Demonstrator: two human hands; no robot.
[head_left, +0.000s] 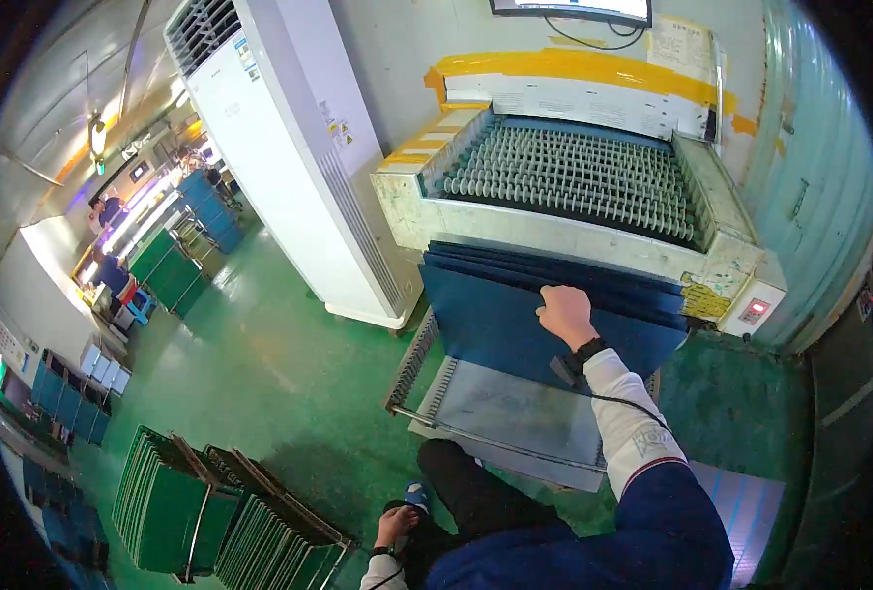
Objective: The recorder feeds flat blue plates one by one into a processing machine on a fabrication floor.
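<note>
Right hand (566,315) at the top edge of the front blue panel (515,317), fingers curled over it, grasping. Front blue panel leans upright, tilted, in a wire rack (419,359) with coil-like sides, ahead of the person, slightly right of centre. More dark blue panels (554,277) stand close behind it, top edges fanned out. Grey sheet (515,405) lies low at the near side of the rack, below the front blue panel.

Dark wrist strap (586,351) on the right wrist, black cable (625,400) running from it along the white sleeve.

Left hand (394,528) down by the person's dark-trousered leg (481,489), well apart from the panels; fingers look bent, can't tell whether they hold anything.

Roller conveyor (564,182) just behind the rack, rows of pale discs, yellow tape (584,67) along its back board. Control box (754,307) with red display at its right end. Monitor (579,10) above, cut off by the top edge. White floor-standing air conditioner (299,167) left of the conveyor.

Lower left: green panels (166,506) in racks on the green floor (269,369). Striped light sheet (741,511) lower right. Far left, a seated co-worker (112,277) on a blue stool (142,307).
</note>
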